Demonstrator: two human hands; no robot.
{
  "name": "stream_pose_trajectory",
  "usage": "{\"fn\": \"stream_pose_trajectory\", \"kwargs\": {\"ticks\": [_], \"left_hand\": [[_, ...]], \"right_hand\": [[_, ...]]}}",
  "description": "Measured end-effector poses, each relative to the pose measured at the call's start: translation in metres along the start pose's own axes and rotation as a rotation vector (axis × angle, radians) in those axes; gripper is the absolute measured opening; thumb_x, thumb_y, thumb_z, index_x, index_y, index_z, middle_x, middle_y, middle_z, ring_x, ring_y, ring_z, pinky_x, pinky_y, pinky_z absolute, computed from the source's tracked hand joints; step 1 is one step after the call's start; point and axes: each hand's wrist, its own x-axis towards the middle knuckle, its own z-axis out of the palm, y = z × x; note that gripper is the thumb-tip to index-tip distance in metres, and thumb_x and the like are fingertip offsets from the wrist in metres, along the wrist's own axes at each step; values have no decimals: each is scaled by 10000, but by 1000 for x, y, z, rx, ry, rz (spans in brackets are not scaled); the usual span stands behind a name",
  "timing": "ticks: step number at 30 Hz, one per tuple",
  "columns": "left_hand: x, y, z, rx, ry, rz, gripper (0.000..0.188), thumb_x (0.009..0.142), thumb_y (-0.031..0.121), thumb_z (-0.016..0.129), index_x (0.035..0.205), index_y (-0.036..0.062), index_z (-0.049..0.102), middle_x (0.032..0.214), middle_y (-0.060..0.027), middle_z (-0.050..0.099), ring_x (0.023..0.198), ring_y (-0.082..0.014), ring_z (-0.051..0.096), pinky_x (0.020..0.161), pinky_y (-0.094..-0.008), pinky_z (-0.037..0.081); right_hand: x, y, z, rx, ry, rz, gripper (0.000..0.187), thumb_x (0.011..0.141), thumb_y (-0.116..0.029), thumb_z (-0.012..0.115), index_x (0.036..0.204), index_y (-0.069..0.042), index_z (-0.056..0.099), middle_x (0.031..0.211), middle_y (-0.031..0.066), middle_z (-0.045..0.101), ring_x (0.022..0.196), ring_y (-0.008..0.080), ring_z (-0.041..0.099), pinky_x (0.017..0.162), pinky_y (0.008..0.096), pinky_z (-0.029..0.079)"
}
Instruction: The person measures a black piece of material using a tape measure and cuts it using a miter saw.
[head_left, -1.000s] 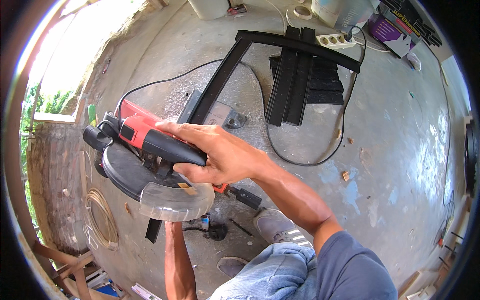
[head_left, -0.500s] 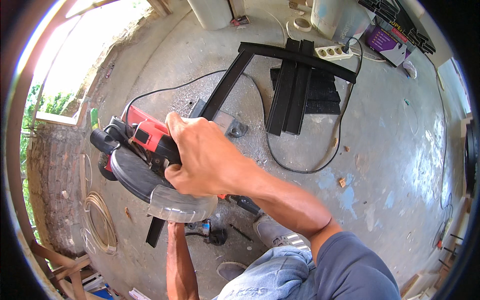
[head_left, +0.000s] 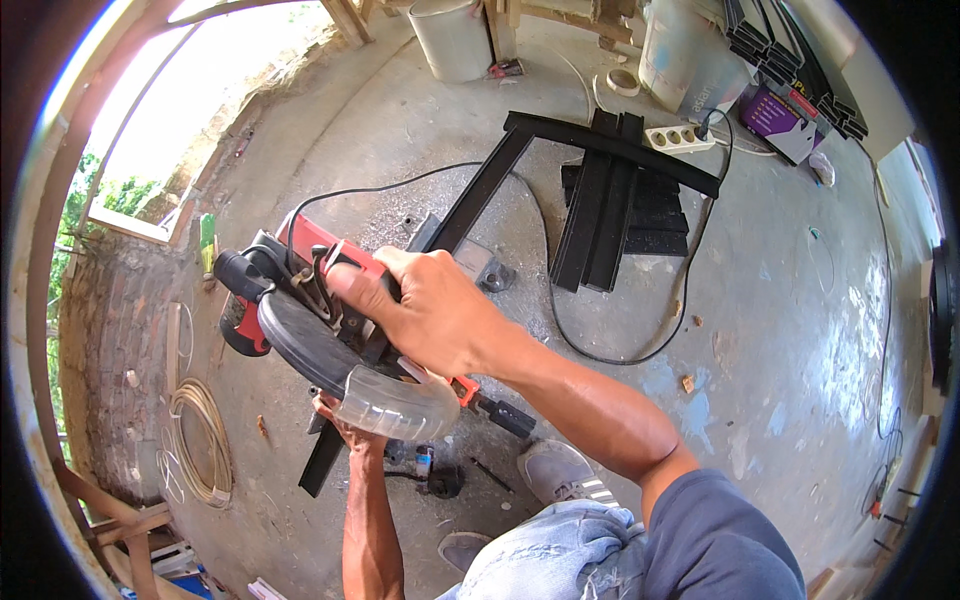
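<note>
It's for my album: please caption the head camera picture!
The right hand grips a red saw above a black bar.

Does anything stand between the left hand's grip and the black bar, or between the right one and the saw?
Nothing visible stands between the right grip and the saw; they touch. Near the black bar, the clear guard partly covers the left grip in this view, so I cannot tell what lies between those two.

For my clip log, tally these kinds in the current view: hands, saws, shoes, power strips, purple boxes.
Hands, left hand and right hand: 2
Saw: 1
Shoes: 2
Power strip: 1
Purple box: 1
Total: 7
</note>
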Motion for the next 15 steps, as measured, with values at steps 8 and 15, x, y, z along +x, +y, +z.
{"fn": "stream_pose_trajectory", "kwargs": {"ticks": [8, 15], "left_hand": [[8, 18, -9, 121, 184, -16, 454, 731, 380, 776, 1077, 103, 676, 1079, -86, 673, 1124, -318, 544, 1083, -570, 250], [20, 43, -21, 89, 156, -140, 429, 710, 299, 736, 1033, 18, 701, 1325, -210, 484, 1281, -382, 415, 1081, -588, 240]], "right_hand": [[4, 0, 2, 190, -117, 186, 716, 952, -680, 475, 1118, -15, 681, 707, 65, 622, 659, 140, 606, 647, 310, 496], [12, -10, -2, 299, -159, 208, 740, 954, -708, 450, 967, 10, 631, 692, 54, 609, 595, 126, 601, 574, 278, 486]]}}
